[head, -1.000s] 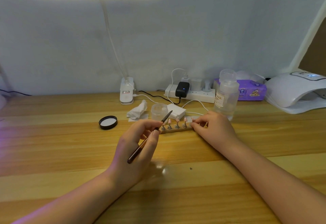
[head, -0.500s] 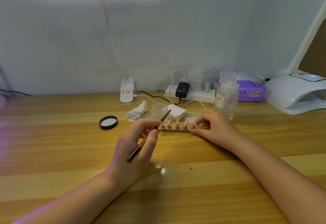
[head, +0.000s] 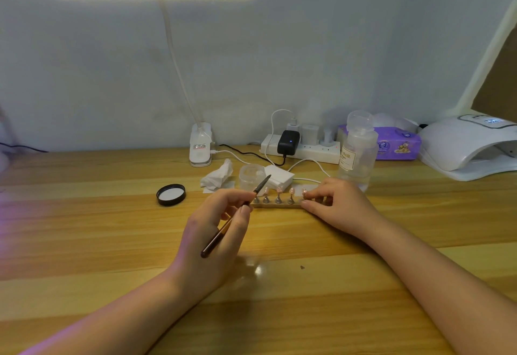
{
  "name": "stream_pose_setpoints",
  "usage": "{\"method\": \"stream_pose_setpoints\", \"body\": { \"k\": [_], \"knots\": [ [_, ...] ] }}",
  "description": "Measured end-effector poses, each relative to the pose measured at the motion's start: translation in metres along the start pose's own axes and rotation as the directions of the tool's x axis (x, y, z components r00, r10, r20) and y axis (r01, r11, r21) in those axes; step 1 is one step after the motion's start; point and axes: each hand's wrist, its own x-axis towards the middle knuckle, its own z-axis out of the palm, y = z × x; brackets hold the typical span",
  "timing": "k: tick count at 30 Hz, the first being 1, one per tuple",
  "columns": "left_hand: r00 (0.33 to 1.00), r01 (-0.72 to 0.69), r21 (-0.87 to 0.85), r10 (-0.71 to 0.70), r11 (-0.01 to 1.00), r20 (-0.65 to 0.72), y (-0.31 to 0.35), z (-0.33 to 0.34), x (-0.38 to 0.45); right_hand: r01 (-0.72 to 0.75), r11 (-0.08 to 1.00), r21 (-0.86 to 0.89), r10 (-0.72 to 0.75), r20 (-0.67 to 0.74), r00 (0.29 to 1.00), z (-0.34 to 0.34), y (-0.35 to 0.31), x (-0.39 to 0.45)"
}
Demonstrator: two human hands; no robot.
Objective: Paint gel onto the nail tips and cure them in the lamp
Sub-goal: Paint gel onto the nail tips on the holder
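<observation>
The left hand (head: 215,231) pinches a slim gel brush (head: 235,216) between thumb and fingertips, bristle end raised toward the far edge of the tabletop (head: 84,242). The right hand (head: 335,206) curls its fingers onto the right end of the wooden holder strip (head: 275,205), pinching it steady. The pale nail tips (head: 279,191) stand on small metal stubs along that strip, mid-table. Likely the painting is under way: best keep the strip pinned, load little gel and stroke each glossy, curved tip lightly (thick gel pools). The smooth white curing lamp (head: 464,144) waits at the far right corner, well apart.
</observation>
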Motion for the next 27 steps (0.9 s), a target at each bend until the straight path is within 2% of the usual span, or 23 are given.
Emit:
{"method": "stream_pose_setpoints", "body": {
  "k": [5, 9, 11, 14, 16, 19, 23, 27],
  "knots": [
    [1.000, -0.012, -0.004, 0.012, 1.000, 0.006, 0.000, 0.000, 0.001, -0.016, 0.999, 0.040, 0.017, -0.027, 0.999, 0.003, -0.003, -0.001],
    [1.000, -0.021, 0.005, 0.021, 1.000, 0.006, 0.002, -0.001, 0.001, 0.054, 0.996, -0.064, -0.057, -0.045, 0.997, 0.003, -0.010, -0.005],
    [0.998, -0.063, 0.022, 0.063, 0.998, 0.014, 0.003, -0.002, 0.001, 0.105, 0.991, -0.081, -0.113, -0.107, 0.988, 0.002, -0.015, -0.008],
    [0.987, -0.157, 0.026, 0.157, 0.987, 0.026, 0.007, -0.004, 0.003, 0.215, 0.976, 0.034, -0.195, -0.298, 0.934, -0.004, -0.027, -0.011],
    [0.979, -0.202, 0.016, 0.202, 0.979, 0.023, 0.010, -0.003, 0.005, 0.244, 0.952, 0.185, -0.166, -0.361, 0.918, -0.008, -0.038, -0.011],
    [0.966, -0.257, 0.033, 0.257, 0.966, 0.001, 0.012, -0.002, 0.008, 0.278, 0.907, 0.317, -0.157, -0.360, 0.920, -0.008, -0.052, -0.013],
    [0.961, -0.277, 0.039, 0.277, 0.960, -0.008, 0.014, -0.003, 0.010, 0.336, 0.889, 0.310, -0.215, -0.364, 0.906, -0.008, -0.060, -0.015],
    [0.968, -0.251, 0.009, 0.251, 0.968, 0.010, 0.016, -0.005, 0.009, 0.319, 0.894, 0.314, -0.197, -0.365, 0.910, -0.009, -0.059, -0.015]
  ]
}}
